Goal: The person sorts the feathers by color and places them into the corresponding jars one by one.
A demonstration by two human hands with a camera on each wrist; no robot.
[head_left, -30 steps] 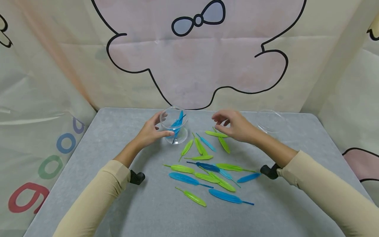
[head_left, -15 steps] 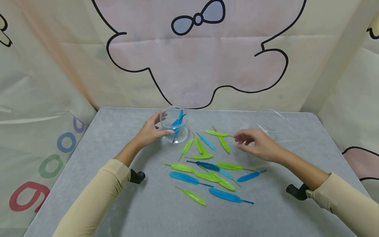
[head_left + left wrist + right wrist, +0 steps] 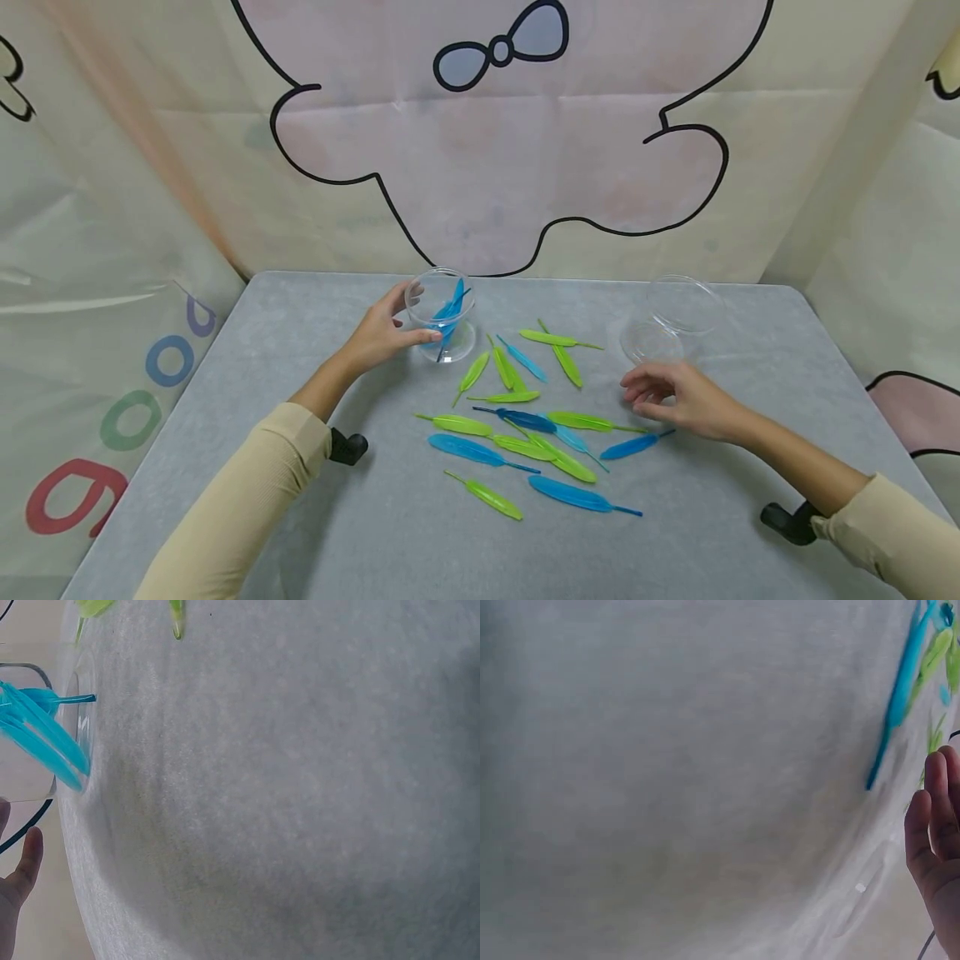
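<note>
While the left hand (image 3: 384, 335) grips a cup (image 3: 432, 305), one mid-right blue feather (image 3: 628, 448) slants up-right, toward the nearer right hand (image 3: 682, 402), fingers bent, empty.

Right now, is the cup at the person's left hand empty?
Not empty: blue feathers show inside the clear cup in the head and left wrist views.

Green feathers (image 3: 493, 501): bright lime throughout. Blue feathers (image 3: 467, 451): mostly mid-blue, one darker (image 3: 528, 420), others paler. Cups (image 3: 467, 343): clear, colourless. Table (image 3: 360, 533): grey, faintly mottled. Sleeves (image 3: 232, 500): plain beige. Wrist mounts (image 3: 347, 449): black. Backdrop (image 3: 210, 158): cream, bearing a pale pink shape (image 3: 487, 167) outlined in black. Bow (image 3: 543, 32): pale blue, black-edged. Side sheet (image 3: 60, 392): off-white, with rounded figures (image 3: 36, 507) in red, green, blue and purple.
</note>
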